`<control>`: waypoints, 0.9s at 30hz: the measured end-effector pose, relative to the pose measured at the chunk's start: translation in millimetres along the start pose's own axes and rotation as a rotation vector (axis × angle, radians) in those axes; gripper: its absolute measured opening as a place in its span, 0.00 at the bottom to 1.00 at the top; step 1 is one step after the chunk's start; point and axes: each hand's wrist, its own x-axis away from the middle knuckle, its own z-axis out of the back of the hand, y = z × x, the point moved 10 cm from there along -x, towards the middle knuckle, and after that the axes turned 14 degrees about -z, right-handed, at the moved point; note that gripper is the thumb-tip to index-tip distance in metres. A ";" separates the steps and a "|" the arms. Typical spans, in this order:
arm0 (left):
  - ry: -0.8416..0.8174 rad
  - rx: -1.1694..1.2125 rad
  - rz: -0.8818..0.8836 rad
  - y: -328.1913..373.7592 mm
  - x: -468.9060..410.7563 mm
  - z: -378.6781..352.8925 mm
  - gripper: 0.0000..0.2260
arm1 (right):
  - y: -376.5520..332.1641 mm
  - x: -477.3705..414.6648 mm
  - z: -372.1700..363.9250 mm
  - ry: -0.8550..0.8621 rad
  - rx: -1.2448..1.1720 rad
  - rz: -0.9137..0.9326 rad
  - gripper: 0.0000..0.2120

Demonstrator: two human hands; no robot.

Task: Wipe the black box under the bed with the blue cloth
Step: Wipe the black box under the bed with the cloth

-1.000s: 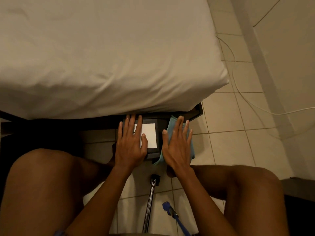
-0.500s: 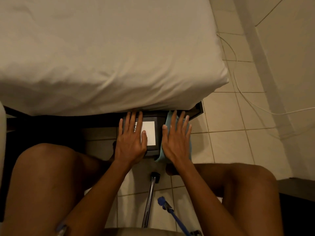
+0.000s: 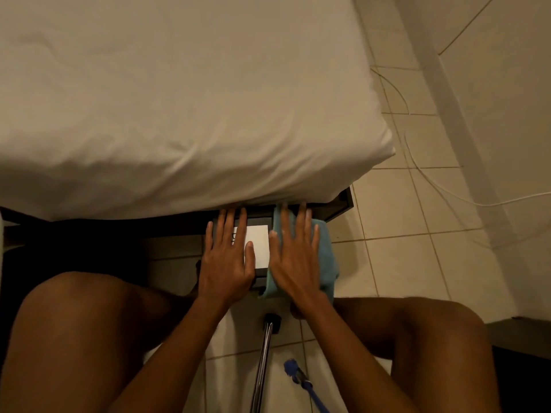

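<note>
The black box [image 3: 260, 280] with a white label [image 3: 258, 245] sits on the floor, its far end under the edge of the bed [image 3: 179, 99]. My left hand [image 3: 227, 257] lies flat on the box's left part, fingers spread. My right hand [image 3: 295, 257] presses flat on the blue cloth [image 3: 326, 254], which drapes over the box's right side. The fingertips of both hands reach the shadow under the mattress.
My bare knees [image 3: 74, 338] frame the box on both sides. A metal pole [image 3: 264, 362] and a blue-handled tool [image 3: 301, 383] lie on the tiled floor [image 3: 402, 234] between my legs. A white cable [image 3: 429, 180] runs across the tiles at right, near the wall.
Both hands, the box and the cloth have slid forward, further under the bed's edge. My right hand stays flat on the cloth.
</note>
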 end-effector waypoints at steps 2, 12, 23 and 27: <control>0.003 0.004 -0.005 1.7 -0.6 1.4 0.30 | 11.4 -12.8 9.3 0.021 -0.017 -0.103 0.29; 0.006 0.020 0.007 0.3 1.5 2.4 0.30 | 5.3 -14.3 6.6 0.040 -0.008 -0.158 0.30; 0.015 0.024 0.005 -2.7 -1.4 2.9 0.29 | 16.5 -15.9 27.2 -0.011 -0.367 -0.085 0.33; 0.002 0.005 0.035 2.2 -2.1 12.4 0.28 | 22.8 -24.7 22.5 -0.217 -0.223 0.007 0.32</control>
